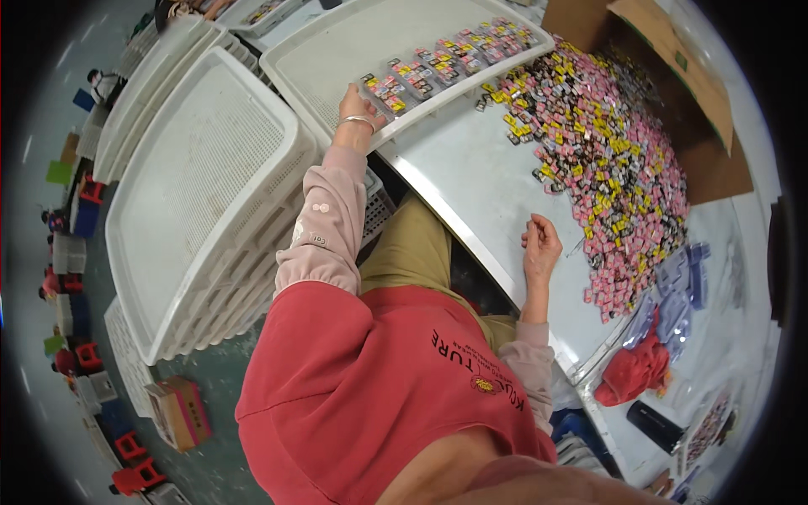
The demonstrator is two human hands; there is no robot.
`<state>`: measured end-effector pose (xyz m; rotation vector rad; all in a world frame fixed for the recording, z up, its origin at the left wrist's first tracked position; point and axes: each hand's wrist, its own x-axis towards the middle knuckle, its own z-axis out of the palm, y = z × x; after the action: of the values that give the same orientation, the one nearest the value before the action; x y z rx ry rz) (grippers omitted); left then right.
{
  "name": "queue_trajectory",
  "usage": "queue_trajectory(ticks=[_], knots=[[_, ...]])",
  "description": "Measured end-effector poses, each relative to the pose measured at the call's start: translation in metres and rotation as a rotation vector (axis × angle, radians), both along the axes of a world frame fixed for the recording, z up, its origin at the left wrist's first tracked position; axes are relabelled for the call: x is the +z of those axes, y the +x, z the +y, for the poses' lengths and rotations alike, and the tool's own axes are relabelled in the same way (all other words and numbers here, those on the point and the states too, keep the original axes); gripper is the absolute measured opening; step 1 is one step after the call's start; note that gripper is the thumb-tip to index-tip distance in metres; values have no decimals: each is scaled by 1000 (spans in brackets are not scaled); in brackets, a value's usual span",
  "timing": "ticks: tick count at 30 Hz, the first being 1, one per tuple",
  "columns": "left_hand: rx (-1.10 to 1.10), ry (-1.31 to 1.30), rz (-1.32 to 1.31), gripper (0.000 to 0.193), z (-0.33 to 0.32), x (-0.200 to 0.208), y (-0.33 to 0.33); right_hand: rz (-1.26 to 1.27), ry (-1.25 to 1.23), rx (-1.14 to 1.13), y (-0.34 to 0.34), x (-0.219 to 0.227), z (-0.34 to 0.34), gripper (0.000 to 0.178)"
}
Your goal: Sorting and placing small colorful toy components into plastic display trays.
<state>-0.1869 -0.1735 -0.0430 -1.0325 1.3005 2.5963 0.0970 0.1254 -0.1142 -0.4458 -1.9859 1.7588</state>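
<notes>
My left hand (357, 111) is closed on the near end of a clear plastic tray (389, 94) filled with small pink, yellow and black pieces. That tray lies in a large white plastic tray (324, 63), at the end of a row of similar filled clear trays (459, 61). Over the pale tabletop (471, 168), my right hand (541, 246) has its fingers loosely bent and apart, with nothing visible in them. Right of it spreads a large heap of the same small pieces (619, 185), too small to name.
A stack of white perforated trays (198, 181) stands at my left. An open cardboard box (715, 160) lies behind the heap. Empty clear trays (676, 295), a red cloth (633, 370) and a black cylinder (655, 426) lie at the right. A carton (177, 412) sits on the floor.
</notes>
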Motion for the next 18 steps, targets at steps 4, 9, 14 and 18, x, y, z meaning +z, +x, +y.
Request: queue_trajectory(ticks=[4, 9, 14, 18], knots=[[12, -211, 114, 54, -4, 7, 32, -45, 15, 12, 1, 1, -1, 14], [-136, -879, 678, 29, 7, -2, 75, -131, 35, -30, 1, 9, 1, 16], [-152, -1031, 757, 24, -11, -5, 86, -231, 74, -40, -6, 14, 1, 16], [-47, -324, 535, 43, -17, 2, 82, -169, 267, 123, -46, 49, -25, 19]])
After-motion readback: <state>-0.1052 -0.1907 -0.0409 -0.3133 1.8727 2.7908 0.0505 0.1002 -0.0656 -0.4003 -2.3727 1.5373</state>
